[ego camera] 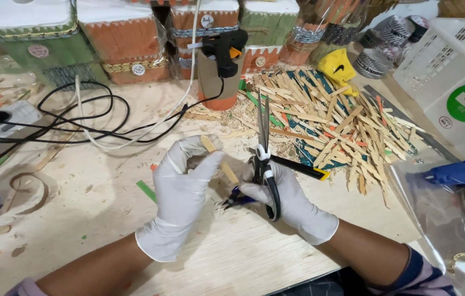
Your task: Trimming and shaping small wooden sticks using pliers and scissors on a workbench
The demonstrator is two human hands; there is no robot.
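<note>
Both hands gloved in white, mid-table toward near edge. Left hand (180, 189) curled around a wooden stick (218, 159), pinched at the fingertips, stick slanting down toward the right hand. Right hand (284, 197) closed through the scissors (264, 159) handles; blades shut or nearly so, pointing up toward the far edge. Stick's lower end sits just beside the scissor handles; touching or not, can't tell. Stick pile (331, 123) spread right of centre, just past the scissors, with a craft knife (298, 167) at its near side. Black glue gun (224, 49) stands in a cardboard tube at far centre. Boxes (123, 38) line the far edge. Black cables (73, 120) loop on the left side. White basket (451, 71) at far right corner. Blue glue gun (462, 174) at right edge.
</note>
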